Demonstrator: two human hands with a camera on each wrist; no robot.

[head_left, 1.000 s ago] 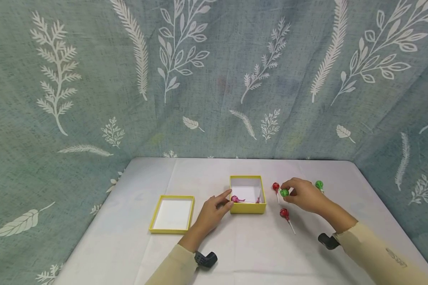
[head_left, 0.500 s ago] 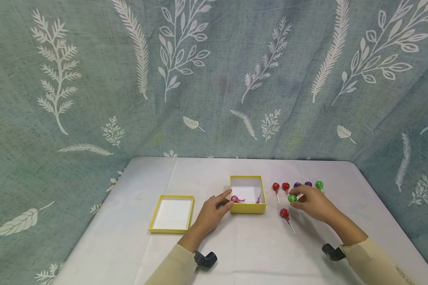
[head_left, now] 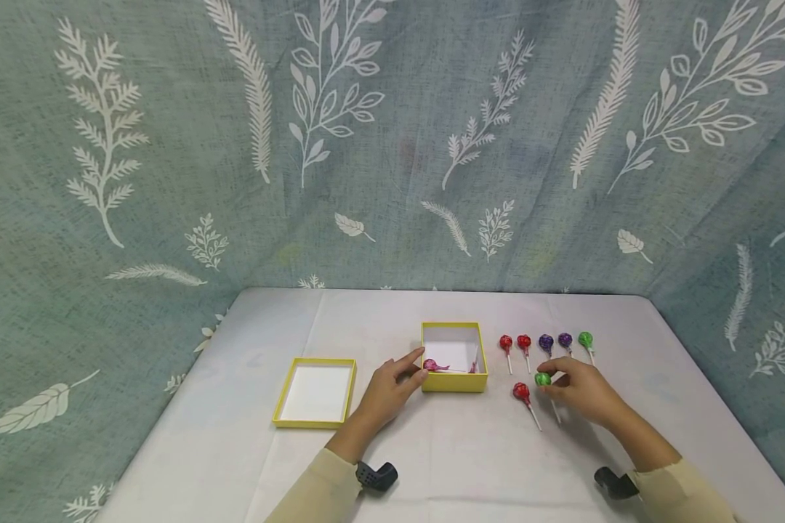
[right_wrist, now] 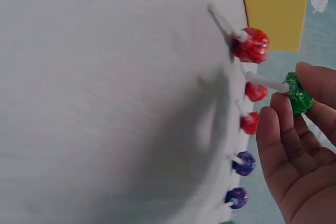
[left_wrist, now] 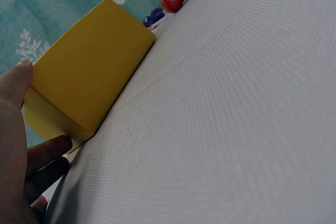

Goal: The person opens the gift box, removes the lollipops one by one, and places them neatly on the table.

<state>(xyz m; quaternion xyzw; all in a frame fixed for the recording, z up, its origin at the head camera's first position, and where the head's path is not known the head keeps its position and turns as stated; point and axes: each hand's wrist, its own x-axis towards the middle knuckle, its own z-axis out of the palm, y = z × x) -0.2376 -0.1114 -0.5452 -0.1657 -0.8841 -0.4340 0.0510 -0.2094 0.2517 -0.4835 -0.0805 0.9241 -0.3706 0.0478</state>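
Observation:
My right hand (head_left: 584,388) pinches a green lollipop (head_left: 543,379) by its wrapped head, stick pointing toward the front of the table. In the right wrist view thumb and fingertips grip the green candy (right_wrist: 299,95), raised off the cloth. Just left of it lies a red lollipop (head_left: 521,393). My left hand (head_left: 387,392) touches the left side of a yellow box (head_left: 454,383), its fingers fairly straight; the left wrist view shows thumb and fingers against the yellow wall (left_wrist: 89,66). Inside the box, a pink lollipop (head_left: 432,365) and part of another pink wrapper are visible.
Behind my right hand a row holds two red lollipops (head_left: 524,341), two purple ones (head_left: 546,343) and a green one (head_left: 585,339). The box's yellow-rimmed lid (head_left: 315,423) lies inside up, left of my left hand. A patterned cloth (head_left: 392,145) hangs behind the table.
My right hand has drawn the green lollipop toward the front and slightly right, away from the row, uncovering the red and purple lollipops. My left hand has stayed at the box.

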